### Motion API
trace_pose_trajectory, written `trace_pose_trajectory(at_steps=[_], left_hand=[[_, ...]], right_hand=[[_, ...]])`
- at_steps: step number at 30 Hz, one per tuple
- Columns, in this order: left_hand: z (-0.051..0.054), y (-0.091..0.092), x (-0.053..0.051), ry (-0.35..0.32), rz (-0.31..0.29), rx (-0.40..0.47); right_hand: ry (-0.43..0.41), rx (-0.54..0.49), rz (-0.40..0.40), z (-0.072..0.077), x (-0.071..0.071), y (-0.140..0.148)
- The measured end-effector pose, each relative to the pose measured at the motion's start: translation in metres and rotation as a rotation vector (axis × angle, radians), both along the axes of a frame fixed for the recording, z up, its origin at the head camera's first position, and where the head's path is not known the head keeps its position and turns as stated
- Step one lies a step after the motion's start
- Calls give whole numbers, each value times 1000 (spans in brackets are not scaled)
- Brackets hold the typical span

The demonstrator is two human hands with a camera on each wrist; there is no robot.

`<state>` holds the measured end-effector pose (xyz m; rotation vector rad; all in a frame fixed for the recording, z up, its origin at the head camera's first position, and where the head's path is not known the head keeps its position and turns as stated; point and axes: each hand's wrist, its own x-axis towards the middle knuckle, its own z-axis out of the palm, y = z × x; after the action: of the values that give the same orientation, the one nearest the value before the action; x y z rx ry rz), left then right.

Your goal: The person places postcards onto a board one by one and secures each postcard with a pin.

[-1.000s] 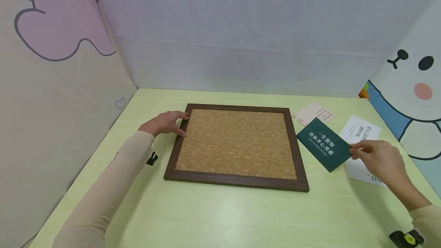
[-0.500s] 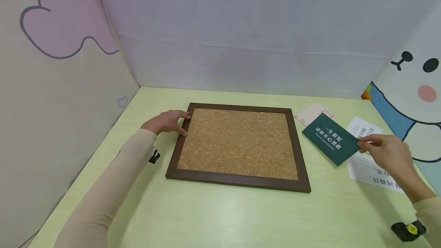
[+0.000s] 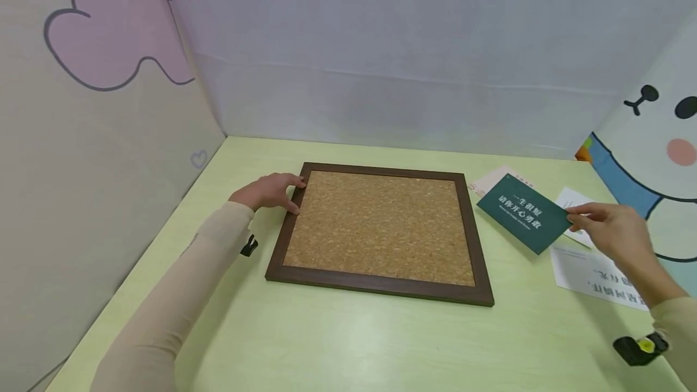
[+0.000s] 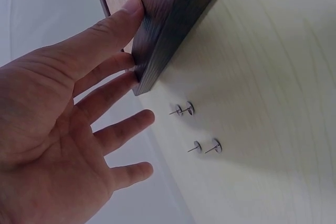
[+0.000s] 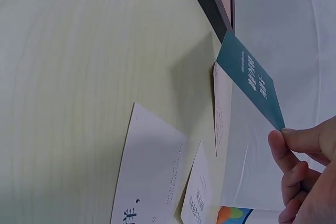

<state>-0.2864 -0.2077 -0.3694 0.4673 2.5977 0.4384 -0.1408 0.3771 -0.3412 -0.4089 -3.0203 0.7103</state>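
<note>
A cork board [image 3: 381,228] in a dark brown frame lies flat on the table. At its left side my left hand [image 3: 267,191] touches the frame [image 4: 168,14], thumb and fingers spread and mostly straight. My right hand [image 3: 615,231] pinches a corner of a dark green card [image 3: 525,213] with white lettering between thumb and index finger. The card is tilted and held above the table, right of the board; its shadow [image 5: 194,77] shows in the right wrist view. Several thumbtacks [image 4: 197,146] stand point-up beside the frame in the left wrist view.
Under and behind the green card lies a pink card [image 3: 479,185]. Two white printed cards, one nearer [image 3: 588,274] and one farther [image 5: 197,187], lie around the right hand. White cloth [image 3: 381,65] rises behind the table; printed fabric [image 3: 670,198] hangs at the right.
The green card has risen slightly with my right hand and shifted a little right and away, uncovering more of the nearer white card. My left hand has stayed at the frame.
</note>
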Motion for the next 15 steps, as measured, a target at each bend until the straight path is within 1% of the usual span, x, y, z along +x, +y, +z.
trace_pose_trajectory(at_steps=[5,10,15], left_hand=[[2,2,-1,-3,-1,-18],[4,4,0,-10,9,-25],[5,4,1,-14,17,-28]], right_hand=[[-21,-31,-4,4,-5,-1],[-15,-39,36,10,-11,-2],[-15,-34,51,15,-17,-9]])
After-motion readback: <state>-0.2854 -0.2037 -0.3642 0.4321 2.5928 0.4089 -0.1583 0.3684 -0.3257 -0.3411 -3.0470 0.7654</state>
